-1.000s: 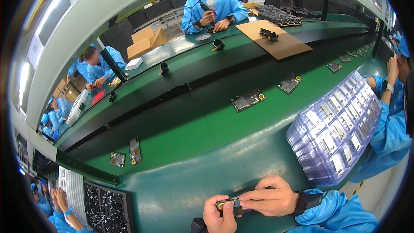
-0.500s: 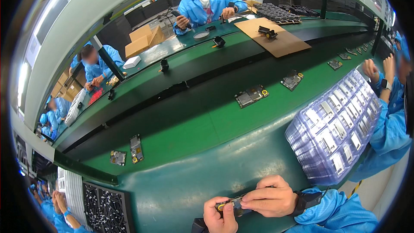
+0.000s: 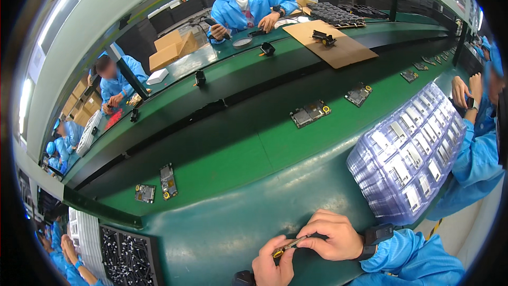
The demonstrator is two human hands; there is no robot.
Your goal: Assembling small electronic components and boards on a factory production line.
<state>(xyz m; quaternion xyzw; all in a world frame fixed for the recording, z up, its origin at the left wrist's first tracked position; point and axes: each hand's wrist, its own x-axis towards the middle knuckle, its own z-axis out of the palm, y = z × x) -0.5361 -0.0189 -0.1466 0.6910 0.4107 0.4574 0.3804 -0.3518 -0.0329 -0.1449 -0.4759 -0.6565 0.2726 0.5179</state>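
Over the near edge of the green bench (image 3: pixel 222 243), both my hands hold one small circuit board (image 3: pixel 288 247) with a yellow ring-shaped part at its left end. My left hand (image 3: pixel 273 265) pinches that end between thumb and fingers. The board's right end is gripped by the thumb and fingertips of my right hand (image 3: pixel 330 235). It is turned nearly edge-on, so most of its face is hidden. Closest to my right hand stands a stack of clear plastic trays (image 3: pixel 407 153), its pockets holding white and silver parts.
Beyond the bench runs a green conveyor belt (image 3: pixel 248 153) carrying several circuit boards (image 3: pixel 310 114). A black bin of small black parts (image 3: pixel 129 257) stands at the left. A co-worker (image 3: pixel 471 127) sits at the right; another (image 3: pixel 248 8) works across the line beside a cardboard sheet (image 3: pixel 333 47).
The board in my hands has tilted from showing its face to nearly edge-on. My right hand has shifted slightly upward. Across the line, the co-worker's hand has moved left and down.
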